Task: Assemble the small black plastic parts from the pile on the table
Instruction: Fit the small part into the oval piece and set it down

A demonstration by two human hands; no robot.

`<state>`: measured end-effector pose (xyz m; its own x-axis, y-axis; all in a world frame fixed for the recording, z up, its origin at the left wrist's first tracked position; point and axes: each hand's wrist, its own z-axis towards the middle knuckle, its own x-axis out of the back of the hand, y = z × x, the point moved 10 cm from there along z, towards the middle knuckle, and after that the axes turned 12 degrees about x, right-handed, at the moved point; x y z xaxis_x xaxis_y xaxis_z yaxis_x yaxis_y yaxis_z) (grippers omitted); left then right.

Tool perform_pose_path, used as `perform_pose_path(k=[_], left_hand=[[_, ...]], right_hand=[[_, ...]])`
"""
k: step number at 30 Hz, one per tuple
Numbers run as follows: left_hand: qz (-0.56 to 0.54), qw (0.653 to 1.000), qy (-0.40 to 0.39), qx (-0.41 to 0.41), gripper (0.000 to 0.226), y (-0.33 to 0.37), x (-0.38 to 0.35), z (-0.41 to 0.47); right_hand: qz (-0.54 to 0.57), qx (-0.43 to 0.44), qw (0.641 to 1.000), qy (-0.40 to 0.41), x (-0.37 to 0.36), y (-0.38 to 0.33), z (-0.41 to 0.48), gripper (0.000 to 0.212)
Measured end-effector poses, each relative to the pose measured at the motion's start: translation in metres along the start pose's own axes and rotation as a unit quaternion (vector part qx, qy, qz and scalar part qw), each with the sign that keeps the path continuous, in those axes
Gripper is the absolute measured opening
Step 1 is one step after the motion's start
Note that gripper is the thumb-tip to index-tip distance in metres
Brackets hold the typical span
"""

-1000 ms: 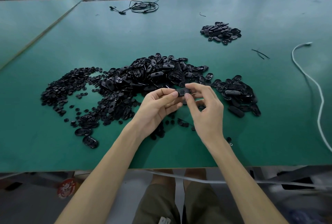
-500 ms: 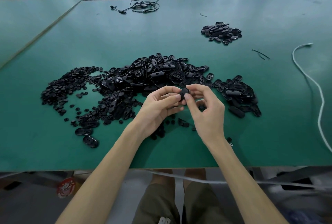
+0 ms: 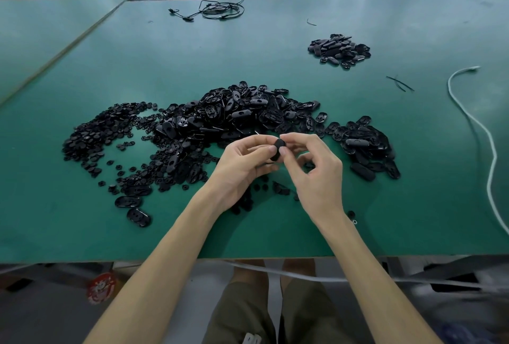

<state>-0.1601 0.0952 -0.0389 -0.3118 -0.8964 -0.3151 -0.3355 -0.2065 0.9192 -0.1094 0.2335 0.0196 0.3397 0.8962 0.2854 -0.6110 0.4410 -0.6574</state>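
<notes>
Two hands, one part in play. The small black oval plastic part (image 3: pixel 278 148) is held off the green table top (image 3: pixel 82 233), just nearer the person than the main sprawling pile of black plastic shells and small round pieces (image 3: pixel 220 123).

The left hand (image 3: pixel 242 168) pinches the part's left edge between thumb and forefinger. The right hand (image 3: pixel 316 178) pinches its right edge the same way, with its other fingers curled. The fingertips of both hands nearly meet over the part.

The pieces in the main pile are too many to count. Two loose oval shells (image 3: pixel 138 217) lie off its near left fringe.

One second, smaller heap of black pieces (image 3: pixel 340 50) sits well beyond the pile, to the right. One white cord (image 3: pixel 490 156) runs far to the pile's right. One tangle of black cable (image 3: pixel 217 10) lies far behind the pile.
</notes>
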Motion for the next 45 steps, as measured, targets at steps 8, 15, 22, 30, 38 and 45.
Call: perform_pose_path(k=[8,15,22,30,38,45], left_hand=[[0.038,0.998,0.050,-0.026,0.018,0.005,0.003,-0.003],[0.026,0.998,0.041,-0.033,0.015,0.006,0.003,-0.004],[0.015,0.998,0.036,-0.052,0.024,0.009,0.003,-0.006],[0.018,0.999,0.028,-0.040,0.022,0.007,0.003,-0.004],[-0.025,0.999,0.021,-0.038,0.026,0.006,0.007,-0.003],[-0.049,0.998,0.025,-0.027,0.026,0.006,0.009,-0.002]], right_hand=[[-0.056,0.041,0.997,-0.031,-0.007,-0.007,-0.001,0.017],[-0.068,0.033,0.997,-0.013,-0.002,-0.005,0.000,0.014],[-0.063,0.031,0.997,-0.017,-0.003,-0.006,0.000,0.016],[-0.054,0.009,0.998,-0.005,0.000,-0.005,0.001,0.014],[-0.011,-0.193,0.954,0.231,0.053,0.038,-0.018,0.040],[-0.006,-0.257,0.932,0.256,0.059,0.054,-0.028,0.057]])
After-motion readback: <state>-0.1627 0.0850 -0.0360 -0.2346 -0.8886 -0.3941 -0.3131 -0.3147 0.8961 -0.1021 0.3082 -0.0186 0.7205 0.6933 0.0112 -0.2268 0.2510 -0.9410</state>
